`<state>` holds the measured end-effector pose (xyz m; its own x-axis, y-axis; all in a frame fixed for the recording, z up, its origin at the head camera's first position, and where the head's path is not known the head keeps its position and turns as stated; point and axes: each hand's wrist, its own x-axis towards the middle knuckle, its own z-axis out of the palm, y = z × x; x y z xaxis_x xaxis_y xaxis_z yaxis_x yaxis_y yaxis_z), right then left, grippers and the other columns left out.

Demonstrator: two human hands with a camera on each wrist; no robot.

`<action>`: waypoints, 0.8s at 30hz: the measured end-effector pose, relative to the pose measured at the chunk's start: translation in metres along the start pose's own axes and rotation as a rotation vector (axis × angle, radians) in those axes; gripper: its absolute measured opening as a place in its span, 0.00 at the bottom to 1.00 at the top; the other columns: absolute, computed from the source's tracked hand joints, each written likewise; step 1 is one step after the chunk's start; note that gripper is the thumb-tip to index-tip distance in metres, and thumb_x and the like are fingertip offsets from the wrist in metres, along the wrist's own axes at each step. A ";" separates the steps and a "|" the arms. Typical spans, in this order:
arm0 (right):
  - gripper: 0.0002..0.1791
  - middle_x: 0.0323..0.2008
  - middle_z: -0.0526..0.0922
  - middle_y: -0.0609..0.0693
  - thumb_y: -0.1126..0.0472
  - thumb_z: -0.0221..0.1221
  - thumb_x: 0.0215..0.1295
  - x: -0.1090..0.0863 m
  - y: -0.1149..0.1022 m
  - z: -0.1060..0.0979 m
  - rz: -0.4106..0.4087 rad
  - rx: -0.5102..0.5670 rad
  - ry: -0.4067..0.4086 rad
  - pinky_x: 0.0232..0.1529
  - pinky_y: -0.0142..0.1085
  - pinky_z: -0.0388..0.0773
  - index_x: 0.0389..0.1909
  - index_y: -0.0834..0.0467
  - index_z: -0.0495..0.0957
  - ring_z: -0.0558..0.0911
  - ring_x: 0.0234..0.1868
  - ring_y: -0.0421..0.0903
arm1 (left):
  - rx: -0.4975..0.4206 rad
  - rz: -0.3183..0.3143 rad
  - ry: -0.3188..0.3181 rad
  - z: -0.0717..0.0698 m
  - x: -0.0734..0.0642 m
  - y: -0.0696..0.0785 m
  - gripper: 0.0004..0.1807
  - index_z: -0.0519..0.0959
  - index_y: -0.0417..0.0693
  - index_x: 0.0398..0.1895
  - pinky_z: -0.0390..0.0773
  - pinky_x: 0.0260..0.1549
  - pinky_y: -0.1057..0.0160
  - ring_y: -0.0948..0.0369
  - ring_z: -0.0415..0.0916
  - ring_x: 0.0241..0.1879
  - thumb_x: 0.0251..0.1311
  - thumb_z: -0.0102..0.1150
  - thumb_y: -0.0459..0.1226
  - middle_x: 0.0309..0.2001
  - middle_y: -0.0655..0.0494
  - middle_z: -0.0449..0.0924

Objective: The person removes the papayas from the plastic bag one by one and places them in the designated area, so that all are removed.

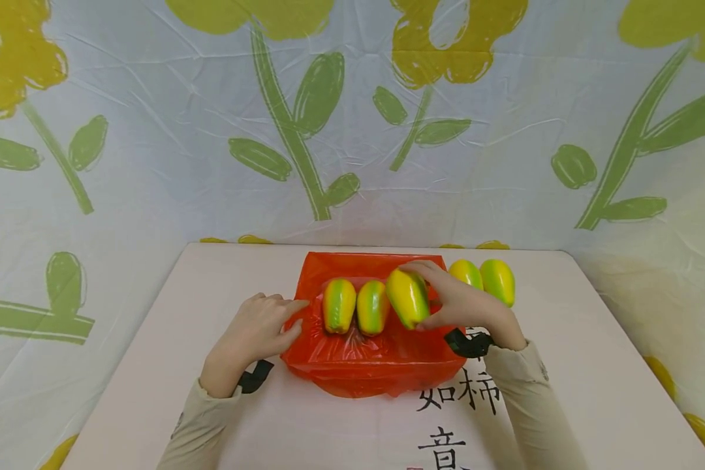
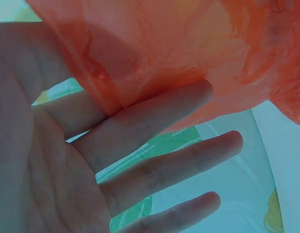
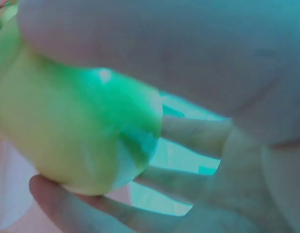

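My right hand (image 1: 459, 301) grips a glossy yellow-green papaya (image 1: 407, 299), thumb on one side and fingers round the other, over the right part of a red plastic bag (image 1: 352, 352). In the right wrist view the papaya (image 3: 77, 126) lies between thumb and spread fingers. Two similar papayas, one on the left (image 1: 339, 305) and one in the middle (image 1: 373, 307), lie side by side on the bag. At the bag's left edge is my left hand (image 1: 261, 333), its fingers (image 2: 154, 121) nearly straight and touching the red plastic (image 2: 154, 53).
Two more papayas (image 1: 498, 282) lie beyond my right hand, one partly covered by it. The pale table (image 1: 164, 339) carries black Chinese characters (image 1: 443, 450) near its front. A flower-patterned cloth (image 1: 352, 130) hangs behind and at the sides.
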<state>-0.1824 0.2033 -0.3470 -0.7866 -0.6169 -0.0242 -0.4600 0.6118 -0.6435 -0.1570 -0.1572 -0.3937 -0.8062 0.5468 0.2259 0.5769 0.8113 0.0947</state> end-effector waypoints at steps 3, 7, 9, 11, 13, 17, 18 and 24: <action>0.53 0.71 0.63 0.50 0.62 0.75 0.48 -0.005 0.005 0.000 -0.020 0.049 0.036 0.60 0.57 0.70 0.74 0.52 0.58 0.67 0.65 0.53 | 0.001 0.008 0.011 0.000 0.000 -0.001 0.19 0.85 0.45 0.50 0.73 0.29 0.61 0.56 0.80 0.33 0.57 0.59 0.40 0.38 0.53 0.87; 0.54 0.71 0.61 0.49 0.64 0.76 0.47 -0.013 0.012 -0.001 -0.067 0.145 0.083 0.56 0.55 0.74 0.75 0.51 0.56 0.67 0.64 0.55 | 0.000 0.017 0.020 0.001 0.000 -0.001 0.19 0.85 0.45 0.50 0.73 0.28 0.60 0.57 0.80 0.32 0.56 0.59 0.40 0.37 0.54 0.87; 0.54 0.71 0.59 0.49 0.65 0.75 0.48 -0.016 0.016 -0.002 -0.093 0.203 0.103 0.54 0.55 0.75 0.75 0.49 0.56 0.67 0.63 0.56 | -0.003 0.016 0.018 0.001 0.000 -0.001 0.19 0.85 0.45 0.50 0.73 0.28 0.61 0.57 0.80 0.32 0.56 0.59 0.40 0.37 0.54 0.87; 0.54 0.72 0.58 0.49 0.66 0.75 0.49 -0.020 0.020 -0.003 -0.115 0.255 0.119 0.55 0.57 0.74 0.76 0.49 0.55 0.66 0.64 0.58 | -0.004 0.015 0.017 0.001 0.000 -0.001 0.19 0.85 0.45 0.50 0.73 0.28 0.61 0.57 0.80 0.32 0.56 0.59 0.40 0.37 0.54 0.87; 0.54 0.72 0.57 0.48 0.67 0.74 0.49 -0.023 0.024 -0.003 -0.127 0.294 0.135 0.56 0.59 0.71 0.76 0.48 0.55 0.65 0.65 0.59 | -0.003 0.014 0.016 0.001 0.001 -0.001 0.19 0.85 0.45 0.50 0.73 0.29 0.60 0.57 0.80 0.32 0.56 0.59 0.40 0.37 0.53 0.87; 0.54 0.73 0.57 0.47 0.70 0.72 0.49 -0.028 0.030 -0.004 -0.159 0.341 0.160 0.59 0.62 0.67 0.76 0.48 0.54 0.63 0.67 0.57 | 0.004 0.013 0.013 0.000 0.001 0.000 0.19 0.85 0.45 0.50 0.74 0.29 0.60 0.56 0.81 0.34 0.57 0.59 0.40 0.38 0.53 0.87; 0.55 0.73 0.57 0.47 0.70 0.72 0.49 -0.029 0.031 -0.004 -0.169 0.345 0.166 0.59 0.60 0.67 0.76 0.48 0.54 0.63 0.67 0.56 | 0.004 0.013 0.012 0.000 0.001 0.000 0.19 0.85 0.45 0.50 0.74 0.29 0.60 0.56 0.81 0.34 0.57 0.59 0.40 0.38 0.53 0.87; 0.55 0.76 0.51 0.52 0.74 0.68 0.47 -0.034 0.037 -0.006 -0.259 0.344 0.207 0.59 0.43 0.72 0.77 0.55 0.53 0.62 0.68 0.52 | 0.005 0.014 0.011 -0.001 0.000 0.000 0.19 0.85 0.45 0.50 0.75 0.31 0.59 0.55 0.81 0.35 0.57 0.59 0.40 0.39 0.52 0.87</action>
<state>-0.1753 0.2495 -0.3658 -0.7460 -0.5941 0.3008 -0.5160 0.2300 -0.8252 -0.1571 -0.1569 -0.3929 -0.7967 0.5556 0.2379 0.5872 0.8048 0.0869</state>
